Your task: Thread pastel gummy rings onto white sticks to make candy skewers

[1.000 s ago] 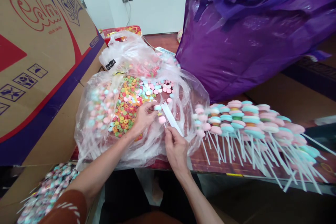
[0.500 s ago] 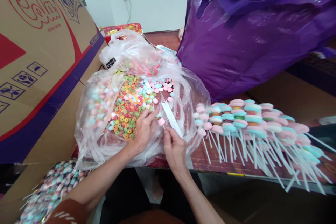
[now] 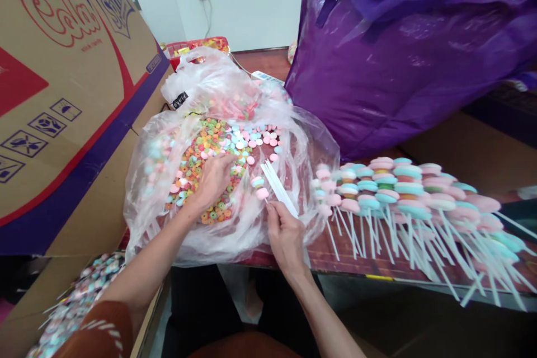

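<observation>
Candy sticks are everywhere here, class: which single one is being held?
The candy stick with a pink piece lowest, pinched by the right hand; the others lie in the table pile and the lower-left pile.

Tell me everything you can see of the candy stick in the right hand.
The candy stick has a thin, pale shaft, with rounded pieces stacked toward its upper end: a pink one lowest, pale and blue ones on top, and a narrow yellowish-green band between. They look smooth and matte. It tilts up and to the left, above the crumpled clear plastic, beside a bundle of bare white sticks. The fingers of the right hand pinch its lower part, hiding the end. The left hand is off it.
</observation>
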`<state>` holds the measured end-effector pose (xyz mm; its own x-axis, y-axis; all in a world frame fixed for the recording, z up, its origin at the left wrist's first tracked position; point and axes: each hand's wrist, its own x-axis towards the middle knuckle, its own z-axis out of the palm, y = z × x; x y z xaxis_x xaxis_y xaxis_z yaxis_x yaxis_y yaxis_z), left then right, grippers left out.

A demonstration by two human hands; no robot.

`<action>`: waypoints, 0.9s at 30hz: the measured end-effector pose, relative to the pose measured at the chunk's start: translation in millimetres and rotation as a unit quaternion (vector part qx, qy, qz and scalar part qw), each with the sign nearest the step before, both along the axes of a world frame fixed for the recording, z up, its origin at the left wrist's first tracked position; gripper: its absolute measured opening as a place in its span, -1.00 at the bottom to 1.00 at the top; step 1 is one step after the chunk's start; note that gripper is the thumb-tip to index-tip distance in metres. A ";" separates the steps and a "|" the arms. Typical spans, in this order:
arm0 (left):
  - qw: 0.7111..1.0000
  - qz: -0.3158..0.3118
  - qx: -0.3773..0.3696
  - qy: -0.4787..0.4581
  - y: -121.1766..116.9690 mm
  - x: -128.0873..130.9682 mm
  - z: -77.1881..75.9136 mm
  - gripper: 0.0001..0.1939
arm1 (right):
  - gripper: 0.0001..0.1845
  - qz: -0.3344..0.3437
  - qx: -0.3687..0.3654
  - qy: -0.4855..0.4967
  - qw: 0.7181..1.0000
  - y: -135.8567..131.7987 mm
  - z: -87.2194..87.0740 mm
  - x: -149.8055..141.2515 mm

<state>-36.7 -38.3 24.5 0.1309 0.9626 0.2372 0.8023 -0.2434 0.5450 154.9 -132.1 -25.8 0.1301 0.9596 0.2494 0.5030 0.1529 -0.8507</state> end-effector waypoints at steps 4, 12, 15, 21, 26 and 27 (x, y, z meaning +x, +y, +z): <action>0.987 -0.031 -0.050 0.147 10.4 -6.6 -1.0 -0.74 | -0.61 0.004 0.011 -0.012 1.000 -1.3 -2.8 -2.1; 0.967 -0.034 -0.051 0.246 2.9 5.7 -0.1 -0.71 | -0.62 0.010 0.024 -0.031 0.999 -0.3 -5.9 -3.8; 0.970 -0.056 -0.045 0.233 6.6 3.0 -1.0 -0.68 | -0.63 0.016 0.036 -0.029 0.999 0.4 -6.8 -4.8; 0.987 -0.057 -0.036 0.146 12.2 -1.1 -5.5 -0.74 | -0.63 0.010 0.033 -0.026 0.999 0.7 -6.3 -4.8; 0.997 0.026 -0.005 0.068 18.8 -0.2 -7.7 -0.76 | -0.62 0.010 0.035 -0.021 0.999 0.6 -5.3 -4.1; 0.997 0.037 0.000 0.065 21.2 1.0 -7.3 -0.77 | -0.62 0.010 0.034 -0.020 0.999 0.6 -5.3 -4.1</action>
<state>-35.7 -17.1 17.2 0.0899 0.9706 0.2231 0.8822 -0.1816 0.4344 150.7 -131.5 -31.2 0.0990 0.9425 0.3192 0.5327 0.2208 -0.8170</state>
